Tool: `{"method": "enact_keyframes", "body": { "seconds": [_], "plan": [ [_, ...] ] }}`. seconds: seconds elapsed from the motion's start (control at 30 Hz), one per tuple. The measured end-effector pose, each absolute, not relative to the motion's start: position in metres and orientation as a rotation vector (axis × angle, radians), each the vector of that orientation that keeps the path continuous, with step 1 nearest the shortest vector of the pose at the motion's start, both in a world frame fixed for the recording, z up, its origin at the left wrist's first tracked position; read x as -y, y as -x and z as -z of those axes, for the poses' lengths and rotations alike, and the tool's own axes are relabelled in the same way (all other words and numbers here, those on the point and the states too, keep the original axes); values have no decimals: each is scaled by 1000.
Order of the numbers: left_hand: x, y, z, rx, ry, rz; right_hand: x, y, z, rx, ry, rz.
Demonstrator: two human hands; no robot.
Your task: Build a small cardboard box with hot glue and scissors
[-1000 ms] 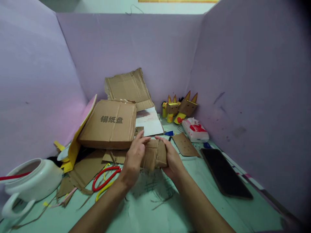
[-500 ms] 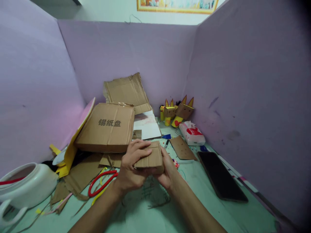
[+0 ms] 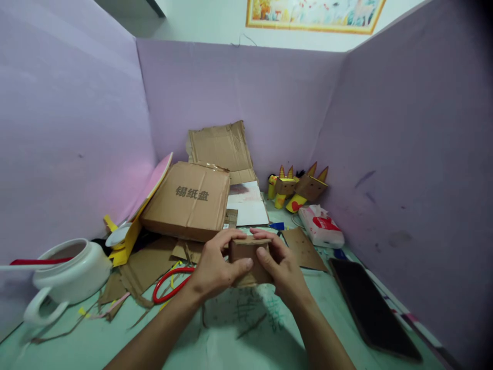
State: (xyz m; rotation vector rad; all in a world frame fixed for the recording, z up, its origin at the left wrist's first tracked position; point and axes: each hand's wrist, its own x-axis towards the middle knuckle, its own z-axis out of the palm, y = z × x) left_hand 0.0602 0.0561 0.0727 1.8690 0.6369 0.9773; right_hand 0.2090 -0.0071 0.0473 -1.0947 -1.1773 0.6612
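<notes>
A small brown cardboard box [image 3: 248, 253] is held between both hands above the green tabletop, one face turned toward me. My left hand [image 3: 221, 264] grips its left side, thumb across the front face and fingers over the top edge. On the opposite side, my right hand [image 3: 280, 259] wraps round the box with its thumb on the front. Behind my left hand stands a larger cardboard box [image 3: 185, 203] with printed characters. Close to my left wrist lie red-handled scissors [image 3: 164, 290], partly hidden by the arm.
Cardboard scraps [image 3: 148, 262] and a white pot [image 3: 79, 277] lie at left. At right are a dark phone [image 3: 373, 308], a tissue pack [image 3: 321, 226] and a flat cardboard piece [image 3: 304, 250]. Cardboard figures [image 3: 308, 187] stand by the purple partition [image 3: 246, 97].
The small box has been turned in my hands, so its front face now shows. My right hand has come round to its front. The whole view has shifted, scenery moving rightward.
</notes>
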Motion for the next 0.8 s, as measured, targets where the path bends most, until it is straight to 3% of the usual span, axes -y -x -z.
{"method": "enact_keyframes", "body": {
  "seconds": [0.6, 0.8],
  "plan": [
    [-54, -61, -73, -673, -1795, -1026, 4, -208, -37, 957, 1083, -752],
    [-48, -52, -79, -457, -1702, -988, 13, -209, -51, 872, 761, -780]
  ]
}}
